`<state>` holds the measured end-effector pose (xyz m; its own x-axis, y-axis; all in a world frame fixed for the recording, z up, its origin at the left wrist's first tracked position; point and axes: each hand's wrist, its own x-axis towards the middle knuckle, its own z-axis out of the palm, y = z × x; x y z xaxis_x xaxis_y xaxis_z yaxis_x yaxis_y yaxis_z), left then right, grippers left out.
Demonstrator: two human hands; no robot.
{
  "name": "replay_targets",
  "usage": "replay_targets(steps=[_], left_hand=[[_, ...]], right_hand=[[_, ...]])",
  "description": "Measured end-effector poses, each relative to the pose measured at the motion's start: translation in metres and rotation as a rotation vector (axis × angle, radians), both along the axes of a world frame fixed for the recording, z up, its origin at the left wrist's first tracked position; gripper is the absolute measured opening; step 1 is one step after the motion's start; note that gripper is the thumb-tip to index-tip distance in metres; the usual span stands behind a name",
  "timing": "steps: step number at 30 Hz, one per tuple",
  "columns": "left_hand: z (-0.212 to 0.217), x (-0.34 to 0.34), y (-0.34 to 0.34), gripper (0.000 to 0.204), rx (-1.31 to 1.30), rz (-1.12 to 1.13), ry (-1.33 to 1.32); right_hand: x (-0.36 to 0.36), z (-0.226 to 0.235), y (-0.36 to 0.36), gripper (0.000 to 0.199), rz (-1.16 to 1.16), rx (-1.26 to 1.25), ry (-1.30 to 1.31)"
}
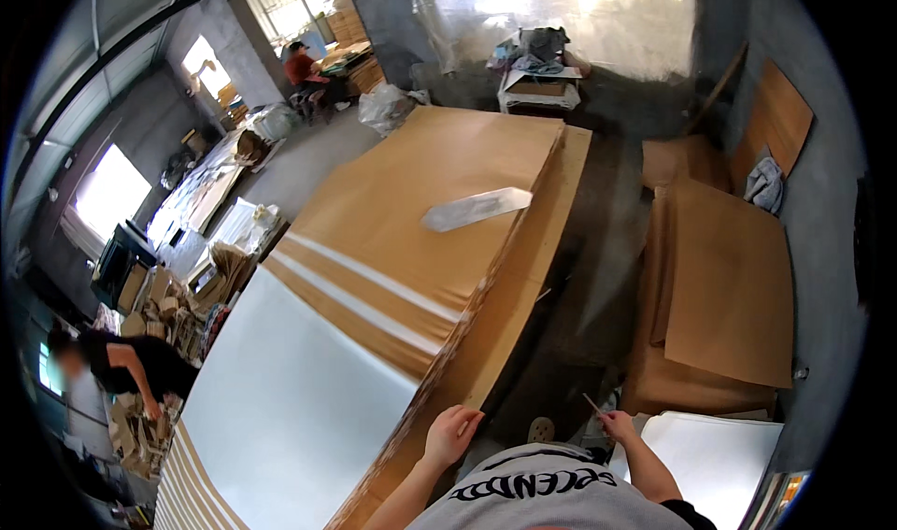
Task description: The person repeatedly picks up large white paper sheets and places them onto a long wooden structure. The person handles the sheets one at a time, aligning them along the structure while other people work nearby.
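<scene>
A large stack of brown paper sheets [448, 156] lies on a long table before me, partly covered by white sheets [308, 381] and white strips. My left hand [455, 434] is at the near right edge of the table's brown board [509, 343], fingers loosely bent and nothing visible in them. To the right, clear of the table, my right hand [617, 425] is closed around a thin, slender stick-like tool [591, 404]; its exact kind is too small to make out. A pale, pointed flat strip [476, 209] rests on the brown paper farther off.
Brown boards [729, 278] are stacked along the right wall, with white sheets [715, 465] nearer me. At left, a person [140, 362] bends over piled cardboard pieces [168, 310]. Another person [301, 68] sits at the far back. A cloth-topped stand [542, 86] is beyond the table.
</scene>
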<state>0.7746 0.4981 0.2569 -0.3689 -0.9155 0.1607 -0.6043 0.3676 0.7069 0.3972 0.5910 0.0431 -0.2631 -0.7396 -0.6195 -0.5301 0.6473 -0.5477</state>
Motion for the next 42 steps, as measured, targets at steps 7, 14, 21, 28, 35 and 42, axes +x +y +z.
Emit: replay_targets(steps=[7,14,21,28,35,42], left_hand=[[-0.017,-0.095,-0.089,0.013,0.294,-0.252,-0.052],[-0.054,-0.186,-0.201,0.014,0.322,-0.605,-0.143],[-0.044,-0.279,-0.370,0.007,0.384,-0.671,-0.027],[-0.035,-0.372,-0.496,0.011,0.362,-0.640,-0.033],[-0.048,-0.467,-0.552,0.012,0.537,-0.675,-0.144],[-0.053,-0.570,-0.600,0.013,0.677,-0.743,-0.324]], right_hand=[[-0.081,-0.014,-0.015,0.028,-0.085,-0.067,0.281],[-0.092,0.013,-0.080,0.028,-0.610,0.103,-0.313],[-0.146,0.010,-0.152,0.032,-0.816,0.183,-0.386],[-0.222,0.004,-0.232,0.027,-0.821,0.049,0.171],[-0.330,0.011,-0.298,0.024,-0.948,-0.127,0.328],[-0.482,0.033,-0.390,0.019,-0.971,-0.138,0.408]])
